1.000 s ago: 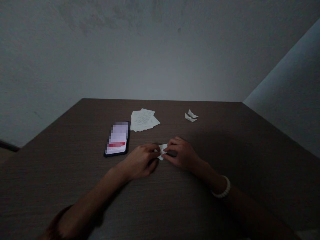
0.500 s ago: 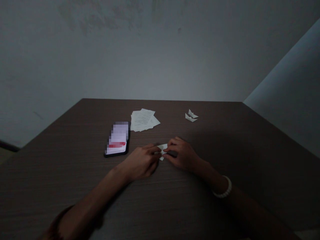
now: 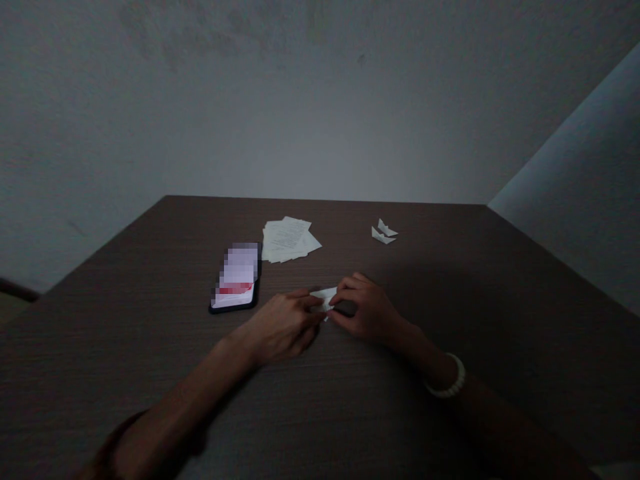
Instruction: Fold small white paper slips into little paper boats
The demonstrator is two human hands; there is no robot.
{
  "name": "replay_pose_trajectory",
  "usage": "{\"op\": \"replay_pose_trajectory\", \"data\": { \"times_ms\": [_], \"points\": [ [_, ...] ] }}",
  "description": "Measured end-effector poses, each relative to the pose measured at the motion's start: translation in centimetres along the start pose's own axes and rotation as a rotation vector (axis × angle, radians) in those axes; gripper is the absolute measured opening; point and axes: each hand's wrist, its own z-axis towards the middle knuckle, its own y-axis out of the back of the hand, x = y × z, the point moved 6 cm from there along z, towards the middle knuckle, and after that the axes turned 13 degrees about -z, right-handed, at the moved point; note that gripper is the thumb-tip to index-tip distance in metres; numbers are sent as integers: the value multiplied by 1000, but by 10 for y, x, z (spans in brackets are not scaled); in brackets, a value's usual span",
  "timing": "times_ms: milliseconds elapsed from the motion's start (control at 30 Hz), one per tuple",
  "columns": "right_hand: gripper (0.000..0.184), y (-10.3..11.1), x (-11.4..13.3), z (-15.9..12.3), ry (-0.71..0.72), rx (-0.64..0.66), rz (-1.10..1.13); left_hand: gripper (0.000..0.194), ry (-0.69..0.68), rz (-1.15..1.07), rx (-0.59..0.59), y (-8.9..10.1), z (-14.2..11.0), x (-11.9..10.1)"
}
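Note:
A small white piece of paper (image 3: pixel 324 297) lies between my two hands, low over the table. My left hand (image 3: pixel 290 325) pinches its left side, fingertips closed on it. From the right, my right hand (image 3: pixel 367 307) grips the other side between thumb and fingers; a pale beaded bracelet circles that wrist. The fingers cover much of the paper, so its folds are mostly hidden. Beyond my right hand stand two small folded paper boats (image 3: pixel 384 233), close together.
A phone (image 3: pixel 236 277) with a lit, blurred screen lies left of my hands. Behind it to the right is a loose stack of white paper sheets (image 3: pixel 287 240) with print. The dark wooden table (image 3: pixel 200 217) ends at a grey wall (image 3: pixel 320 120).
Fingertips of my left hand have shifted slightly to the right over the paper, and less of its lower tip shows. Both hands keep hold of it.

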Motion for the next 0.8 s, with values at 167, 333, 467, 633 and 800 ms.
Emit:
{"op": "replay_pose_trajectory", "data": {
  "times_ms": [167, 333, 467, 633, 800],
  "points": [
    [11, -3, -4, -3, -22, 3, 16, 26, -16, -47, -27, 0, 1, -3],
    [14, -6, -6, -5, -35, 12, 20, 26, -33, -72, -47, 0, 3, -5],
    [15, -7, -5, -5, -35, 22, 17, 26, -1, -69, -16, -2, 4, -3],
    [24, -6, -6, -4, -8, 51, 27, 24, 9, -49, 14, -2, 4, -3],
    [7, -3, -13, -4, 22, 51, 34, 28, 19, -24, -16, -5, 2, -2]
  ]
}}
